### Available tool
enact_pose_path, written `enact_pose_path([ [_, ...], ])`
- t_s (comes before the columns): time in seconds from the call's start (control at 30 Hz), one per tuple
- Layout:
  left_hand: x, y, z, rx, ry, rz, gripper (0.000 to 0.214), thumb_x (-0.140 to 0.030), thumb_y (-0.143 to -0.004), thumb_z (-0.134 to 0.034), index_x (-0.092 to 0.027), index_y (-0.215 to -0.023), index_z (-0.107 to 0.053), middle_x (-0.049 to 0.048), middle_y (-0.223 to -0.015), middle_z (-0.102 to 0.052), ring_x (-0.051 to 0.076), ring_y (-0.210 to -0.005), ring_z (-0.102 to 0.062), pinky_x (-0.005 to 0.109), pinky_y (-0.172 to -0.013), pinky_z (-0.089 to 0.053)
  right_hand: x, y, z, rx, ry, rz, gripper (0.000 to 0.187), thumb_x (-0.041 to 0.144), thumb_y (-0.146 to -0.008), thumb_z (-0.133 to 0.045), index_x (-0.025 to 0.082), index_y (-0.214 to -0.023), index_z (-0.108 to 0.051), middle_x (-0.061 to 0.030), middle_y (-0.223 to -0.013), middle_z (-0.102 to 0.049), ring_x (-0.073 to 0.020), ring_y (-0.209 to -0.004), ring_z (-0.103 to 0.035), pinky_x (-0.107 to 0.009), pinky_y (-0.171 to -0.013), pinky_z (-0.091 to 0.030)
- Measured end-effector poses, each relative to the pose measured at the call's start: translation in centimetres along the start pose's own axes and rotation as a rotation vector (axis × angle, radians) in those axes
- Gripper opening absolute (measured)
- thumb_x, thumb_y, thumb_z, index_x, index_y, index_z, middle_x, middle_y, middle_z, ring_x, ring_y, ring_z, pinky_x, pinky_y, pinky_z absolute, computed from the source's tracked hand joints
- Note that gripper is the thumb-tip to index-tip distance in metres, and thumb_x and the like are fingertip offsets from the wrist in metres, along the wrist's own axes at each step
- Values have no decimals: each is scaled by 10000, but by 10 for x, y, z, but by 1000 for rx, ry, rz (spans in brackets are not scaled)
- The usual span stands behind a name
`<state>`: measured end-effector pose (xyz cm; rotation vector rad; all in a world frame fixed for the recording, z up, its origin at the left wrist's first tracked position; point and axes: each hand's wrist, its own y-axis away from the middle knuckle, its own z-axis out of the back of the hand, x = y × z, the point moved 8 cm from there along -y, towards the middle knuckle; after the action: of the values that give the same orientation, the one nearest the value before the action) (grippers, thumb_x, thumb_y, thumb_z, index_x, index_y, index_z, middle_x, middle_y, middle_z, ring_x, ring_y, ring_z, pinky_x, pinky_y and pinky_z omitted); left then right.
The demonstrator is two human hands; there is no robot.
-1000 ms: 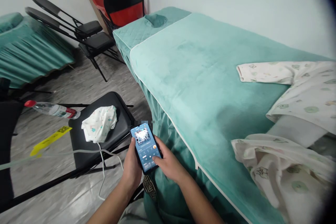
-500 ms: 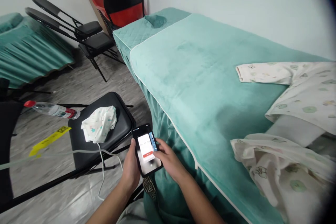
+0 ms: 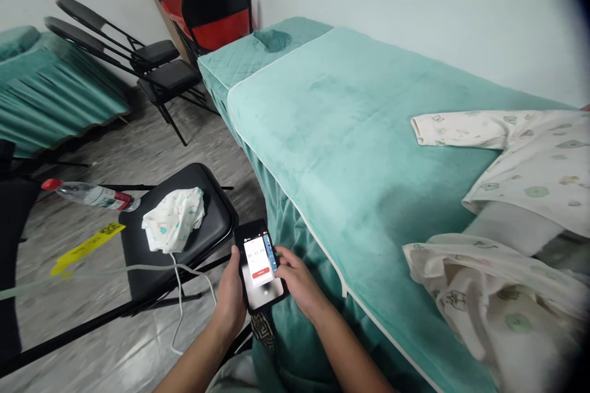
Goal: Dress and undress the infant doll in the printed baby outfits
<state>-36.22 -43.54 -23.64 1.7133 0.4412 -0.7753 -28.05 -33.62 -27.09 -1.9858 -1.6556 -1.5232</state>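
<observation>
Between my two hands is a smartphone point(image 3: 260, 267), its lit screen showing a white card with digits and a red button. My left hand point(image 3: 231, 295) grips its left edge, thumb along the side. At the right edge, my right hand point(image 3: 299, 281) holds it with the thumb near the screen's border; its other fingers are partly hidden behind the phone. A patterned strap point(image 3: 263, 330) hangs just below the phone. On the black chair point(image 3: 214, 202) to the left lies a crumpled white printed cloth point(image 3: 175, 220), with a white cable point(image 3: 179, 301) running from it.
A bed with a teal cover point(image 3: 332, 135) stretches along the wall, with white printed baby clothes point(image 3: 537, 159) on its right part. A red-capped bottle point(image 3: 92, 194) lies at the chair's left edge. Folding chairs point(image 3: 170, 77) and another teal-draped bed point(image 3: 59, 95) stand farther back.
The phone's screen content has shifted down slightly on the display. My right thumb has drawn back from the red button towards the phone's right edge. Both hands still hold the phone.
</observation>
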Motion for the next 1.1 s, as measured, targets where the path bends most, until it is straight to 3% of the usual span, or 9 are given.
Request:
enact_pose_path([
  [0.3,2,0,0,-11,58,10,456,-449,-927,-575,-115,-1226,-661,145,-1051,-772,266,-922,-754,397,-878,-592,-2,-2,1,-12,25,20,466,178,-741,-559,242,-1190,-668,6,-852,-682,-179,-799,-614,-308,-809,-453],
  [0.4,2,2,-1,-22,56,11,448,-446,-935,-561,-118,-1224,-661,143,-1077,-766,267,-944,-750,398,-886,-588,1,-2,1,-42,51,27,297,292,-841,-571,230,-1113,-674,-14,-924,-698,-194,-872,-633,-304,-808,-454],
  [0.53,3,2,-2,-25,45,6,467,-464,-927,-567,-111,-1215,-666,149,-1083,-763,281,-958,-746,410,-886,-588,6,-1,5,-108,73,23,301,453,-878,-591,219,-1047,-679,-28,-986,-705,-209,-934,-639,-306,-829,-460],
  [0.83,4,5,-2,-21,28,24,462,-466,-931,-555,-108,-1200,-668,146,-1032,-774,275,-895,-755,386,-818,-603,5,1,-2,-31,76,14,248,352,-868,-604,225,-1079,-631,-6,-906,-716,-200,-857,-666,-300,-769,-482],
  [1.1,7,5,-3,-37,25,42,493,-491,-926,-552,-98,-1199,-669,137,-978,-781,264,-854,-759,361,-765,-611,5,1,-4,-24,196,62,267,320,-857,-631,222,-1102,-585,-30,-986,-735,-203,-878,-689,-309,-776,-504],
])
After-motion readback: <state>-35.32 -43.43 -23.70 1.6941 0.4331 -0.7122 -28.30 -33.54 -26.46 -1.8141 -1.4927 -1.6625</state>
